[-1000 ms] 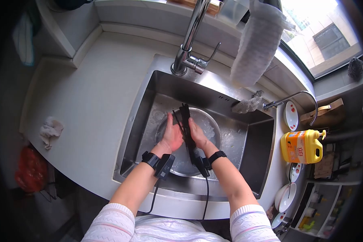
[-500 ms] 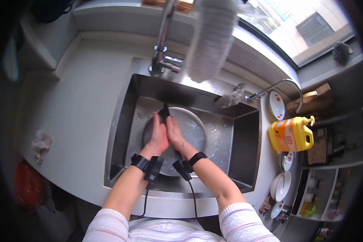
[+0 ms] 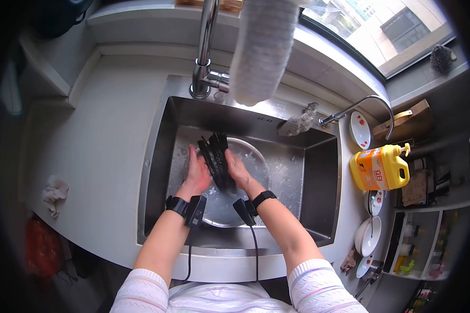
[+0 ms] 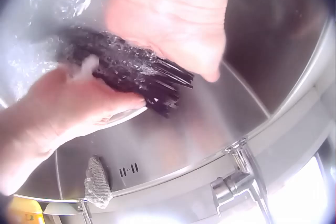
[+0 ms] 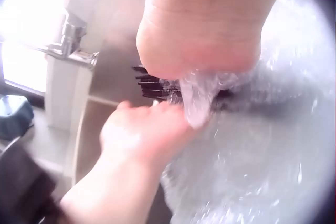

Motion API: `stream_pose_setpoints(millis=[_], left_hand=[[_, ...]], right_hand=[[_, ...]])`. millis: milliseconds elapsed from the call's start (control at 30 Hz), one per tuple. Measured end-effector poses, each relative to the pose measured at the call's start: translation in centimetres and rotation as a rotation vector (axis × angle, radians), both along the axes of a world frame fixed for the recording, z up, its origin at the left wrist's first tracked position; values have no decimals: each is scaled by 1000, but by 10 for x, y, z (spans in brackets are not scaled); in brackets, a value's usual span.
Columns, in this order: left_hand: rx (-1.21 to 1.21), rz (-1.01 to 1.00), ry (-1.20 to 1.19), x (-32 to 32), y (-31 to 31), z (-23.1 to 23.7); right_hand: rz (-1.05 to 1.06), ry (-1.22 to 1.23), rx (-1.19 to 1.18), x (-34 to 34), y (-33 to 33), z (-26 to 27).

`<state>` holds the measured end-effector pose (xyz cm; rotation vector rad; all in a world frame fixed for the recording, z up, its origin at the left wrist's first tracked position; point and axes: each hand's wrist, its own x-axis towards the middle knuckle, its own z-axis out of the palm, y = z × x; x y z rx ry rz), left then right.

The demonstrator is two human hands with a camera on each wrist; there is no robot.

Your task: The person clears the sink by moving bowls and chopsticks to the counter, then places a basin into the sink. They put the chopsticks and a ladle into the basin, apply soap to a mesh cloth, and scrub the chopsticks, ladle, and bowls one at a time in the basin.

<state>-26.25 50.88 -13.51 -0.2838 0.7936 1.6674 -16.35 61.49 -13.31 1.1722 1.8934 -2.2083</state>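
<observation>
Over a kitchen sink (image 3: pixel 321 193), my left hand (image 3: pixel 196 175) and right hand (image 3: pixel 238 169) parted on either side of a bundle of black sticks (image 3: pixel 222 161), held over a round metal basin (image 3: pixel 222 225) of cloudy water (image 3: pixel 224 205). Half a second earlier my palms lay close together, with most of the bundle hidden between them; by this frame they had drawn apart, and the sticks showed side by side in a loose fan, upper ends toward the sink's far wall.

Neither hand was clenched. My fingers looked extended or loosely relaxed, the right hand lying along one side of the bundle and the left spread at the other; how firmly the left pressed, I could not tell. The wrist views caught bubbles and water among the sticks between my palms. Blur hid how far their lower ends dipped.

For the washing in hand, I judged the parting to be one stroke of a rub rather than its finish: it loosened the bundle and let water in between the sticks. So light a hold could also have let one slip into the basin. A yellow pump bottle (image 3: pixel 379 168) stood on the counter, well apart from my hands.
</observation>
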Motion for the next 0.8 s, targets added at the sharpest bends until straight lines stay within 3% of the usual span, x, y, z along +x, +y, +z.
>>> stream_pose_setpoints(millis=[100,167,200,233,300,333,367,433,467,500,533,567,600,633,700,733,800], left_hand=[[61,69,-73,-3,5,-4],[-18,167,-3,-2,6,-1],[42,181,-1,2,7,-10],[-15,255,162,14,15,-1],[85,102,22,29,19,24],[65,100,1,30,18,23],[64,101,1,27,17,-25],[934,-173,-389,-3,3,-130],[1061,-158,-458,1,6,-140],[1058,-155,-455,9,7,-105],[590,-67,-172,22,10,-36],[117,19,104,29,11,3],[73,-31,124,27,8,4],[67,-33,125,23,2,7],[45,-141,-58,8,-11,14],[-21,-82,-76,4,-11,8],[-36,-23,-45,-1,-5,-2]], right_hand=[[7,74,129,-13,-44,19],[-32,254,351,-17,-63,30],[-39,264,439,-20,-62,12],[-40,267,438,-21,-54,16],[-76,-9,188,-20,-29,25],[-106,40,141,-22,-25,15],[-105,40,141,-20,-33,3],[-37,132,629,-16,-67,-1],[-70,186,745,-17,-71,-7],[-68,189,741,-18,-65,-6],[-79,131,551,-19,-50,-2],[-90,72,359,-18,-35,3],[-31,-24,252,-13,-20,5],[-31,-98,-114,-11,-13,38],[152,-233,-55,-1,11,44],[156,-237,-52,-2,13,45],[-47,-257,8,-2,15,47]])
